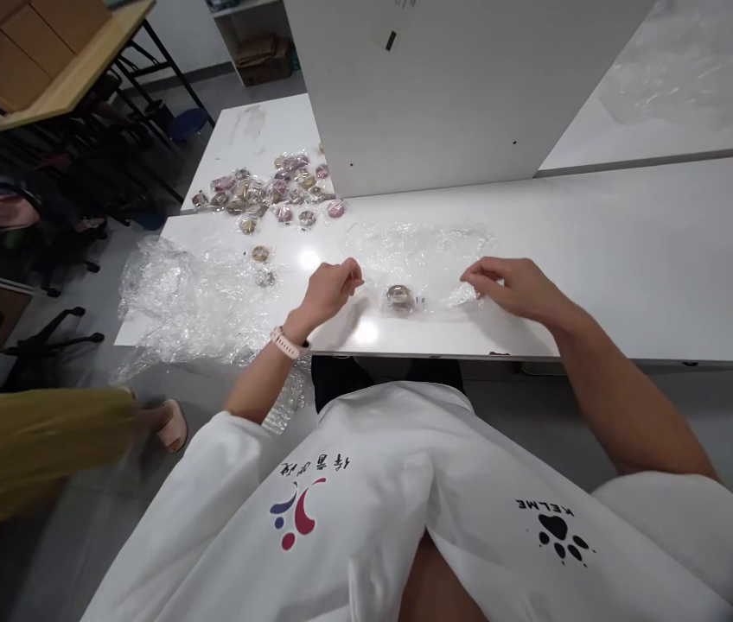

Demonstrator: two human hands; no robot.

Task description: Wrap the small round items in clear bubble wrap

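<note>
A sheet of clear plastic wrap (428, 246) lies spread on the white table between my hands. Near its front edge rests a small round brownish item (398, 297), with a clear wrapping around it. My left hand (331, 289), a pale watch on its wrist, is closed in a pinch at the sheet's left edge. On the opposite side, my right hand (513, 285) pinches the crumpled right edge of the plastic. Neither hand touches the round item.
Several wrapped round pieces (256, 194), pink and brown, are heaped at the table's back left. Crumpled clear plastic (191, 294) hangs over the left front edge. A tall white panel (444, 95) stands behind the sheet. Someone's yellow-green trouser leg (42, 441) is at left.
</note>
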